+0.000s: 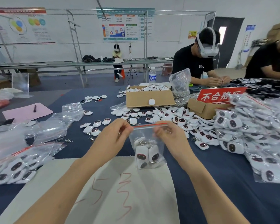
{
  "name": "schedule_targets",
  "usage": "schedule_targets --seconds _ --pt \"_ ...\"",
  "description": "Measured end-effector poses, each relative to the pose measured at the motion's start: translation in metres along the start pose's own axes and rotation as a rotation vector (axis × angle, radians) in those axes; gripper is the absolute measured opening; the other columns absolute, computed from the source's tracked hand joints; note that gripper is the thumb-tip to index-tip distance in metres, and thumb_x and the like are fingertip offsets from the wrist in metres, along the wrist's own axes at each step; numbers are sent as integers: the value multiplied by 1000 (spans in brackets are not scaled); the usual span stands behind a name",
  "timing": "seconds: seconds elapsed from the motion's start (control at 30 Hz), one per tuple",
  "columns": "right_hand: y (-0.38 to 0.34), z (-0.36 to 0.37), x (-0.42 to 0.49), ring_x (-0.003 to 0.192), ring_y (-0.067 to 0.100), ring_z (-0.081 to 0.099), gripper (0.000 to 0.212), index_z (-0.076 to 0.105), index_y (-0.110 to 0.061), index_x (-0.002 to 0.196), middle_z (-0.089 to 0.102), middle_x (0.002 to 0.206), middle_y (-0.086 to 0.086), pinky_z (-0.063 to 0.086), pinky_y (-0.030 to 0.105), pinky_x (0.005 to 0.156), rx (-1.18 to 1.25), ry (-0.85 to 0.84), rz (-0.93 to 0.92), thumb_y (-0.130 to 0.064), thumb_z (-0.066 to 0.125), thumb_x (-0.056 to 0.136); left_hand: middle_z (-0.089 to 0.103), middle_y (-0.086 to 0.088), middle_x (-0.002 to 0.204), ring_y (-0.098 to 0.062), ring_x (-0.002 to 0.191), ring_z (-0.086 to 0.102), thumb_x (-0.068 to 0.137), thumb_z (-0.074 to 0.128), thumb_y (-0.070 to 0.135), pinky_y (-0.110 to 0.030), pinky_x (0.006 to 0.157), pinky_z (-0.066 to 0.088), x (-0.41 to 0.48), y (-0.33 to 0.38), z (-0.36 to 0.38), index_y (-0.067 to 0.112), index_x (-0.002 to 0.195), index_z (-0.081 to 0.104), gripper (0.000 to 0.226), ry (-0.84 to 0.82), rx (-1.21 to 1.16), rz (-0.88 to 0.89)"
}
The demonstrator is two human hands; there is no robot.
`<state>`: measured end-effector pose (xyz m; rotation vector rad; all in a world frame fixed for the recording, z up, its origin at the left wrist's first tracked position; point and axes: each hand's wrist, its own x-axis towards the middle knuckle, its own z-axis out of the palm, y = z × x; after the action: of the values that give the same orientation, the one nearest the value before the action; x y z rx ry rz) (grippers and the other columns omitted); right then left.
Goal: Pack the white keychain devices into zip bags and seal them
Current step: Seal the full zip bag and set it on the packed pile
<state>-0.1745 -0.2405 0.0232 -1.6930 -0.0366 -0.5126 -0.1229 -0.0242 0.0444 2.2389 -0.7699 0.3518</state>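
Far left: packed bags (pixel 14 168), filled, lying on the desk (pixel 225 183); just beside them empty bags (pixel 58 125) of clear film, flat and crumpled. Left hand (pixel 115 135): grip pressed together, thumb and fingers pinching the left end of the red zip strip (pixel 145 126). Zip bag (pixel 146 139): held upright between both hands over a white sheet (pixel 128 191), its bottom at or just above the sheet. It contains several white keychain devices (pixel 146 155) with metal clips, bunched at the bottom. Handling, by judgement: the film is thin, soft and slippery, and slack unless pulled taut. The devices are hard-shelled and light singly, their load hanging low. The bag is best taken at the stiffer strip, near its two ends, not by the loose wall. Right hand (pixel 166 135): grip likewise closed, fingers curled and pinching the strip's right part. The fingertips are blurred, so it cannot be told whether the seal is pressed along its whole length. Right of the hands: loose devices (pixel 168 117), spread near a cardboard box (pixel 149 97). Far right: heap of filled bags (pixel 257 135).
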Motion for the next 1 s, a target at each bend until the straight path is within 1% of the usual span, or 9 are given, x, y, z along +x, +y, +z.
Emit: schedule_targets --seconds 0.07,0.17,0.3,0.47,0.63,0.8,0.87,0.93,1.0 --pt "-1 -2 3 80 3 71 10 72 -26 94 76 88 -13 51 11 73 -67 -19 4 -34 74 89 64 23 96 -2 89 60 102 54 39 -10 74 45 2 1 4 36 92 61 13 -39 -196 -71" --pt "0 -4 2 82 7 73 2 75 -28 88 77 87 -7 55 16 75 22 -23 38 -30 75 89 72 12 93 -11 85 65 100 62 30 -13 76 48 7 4 9 29 93 71 11 -67 -362 -99" --pt "2 -2 -1 85 9 73 3 78 -38 81 78 89 -5 58 22 78 136 14 105 -41 78 81 74 6 89 -10 80 66 98 66 23 -12 72 48 9 7 16 26 91 74 11 -67 -411 -116" --pt "4 0 -1 89 14 74 12 80 -22 85 79 91 2 57 21 78 246 89 156 -21 71 94 75 15 83 4 73 64 95 69 19 -4 69 44 14 8 17 27 87 77 14 -3 -398 -154" --pt "3 -5 3 97 14 74 34 81 -30 82 79 94 -2 57 25 89 259 83 140 -19 56 103 70 26 75 6 69 62 97 67 21 -3 67 42 21 6 15 35 90 76 18 13 -302 -163" --pt "-2 -34 10 105 14 73 27 80 -24 103 79 103 -1 55 30 96 243 100 64 -26 53 104 72 15 73 -4 63 61 101 59 15 -28 72 49 45 30 34 34 83 72 29 83 -320 -174" --pt "-4 -58 12 113 14 69 27 77 -31 113 76 113 -4 52 33 102 245 94 -14 -35 52 104 73 17 76 -2 64 65 102 56 13 -21 71 54 62 52 44 31 83 71 30 106 -387 -124" --pt "-5 -86 14 123 11 63 30 70 -41 124 71 126 -10 47 38 109 227 95 -70 -48 52 101 73 19 75 1 62 65 103 54 11 -10 63 50 80 78 56 24 83 69 29 98 -455 -51" --pt "-1 -114 12 131 7 56 47 59 -41 137 62 137 -17 43 41 113 215 80 -66 -58 55 93 71 18 73 1 60 63 104 53 11 -11 61 49 101 106 67 22 84 69 27 75 -530 17"
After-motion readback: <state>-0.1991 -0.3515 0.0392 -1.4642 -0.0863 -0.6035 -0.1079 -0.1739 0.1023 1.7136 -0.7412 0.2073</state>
